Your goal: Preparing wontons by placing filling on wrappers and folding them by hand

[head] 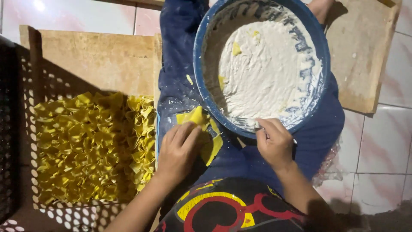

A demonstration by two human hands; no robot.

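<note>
1. Left hand (178, 150) rests palm down on the person's lap, fingers curled over a small stack of yellow wrappers (206, 133); it is pressing or pinching them, so it is holding the wrappers.
2. Right hand (274, 144) sits at the near rim of the bowl, fingers bunched together narrow; whether it pinches something small cannot be told.
3. Blue bowl (198, 64) sits on the person's lap between the knees, tilted toward the camera, with white paste (266, 73) smeared across the inside; a few yellow scraps stick to the paste.
4. Yellow wrappers lie on the left thigh, just beside the bowl's lower left rim, touching the blue trousers (176, 56).
5. White basket (32, 141) with round holes stands to the left on the floor, filled with a pile of folded yellow pieces (90, 146).
6. Wooden board (94, 60) lies behind the basket; a second wooden board (365, 56) lies to the right of the bowl on the tiled floor (386, 141).
</note>
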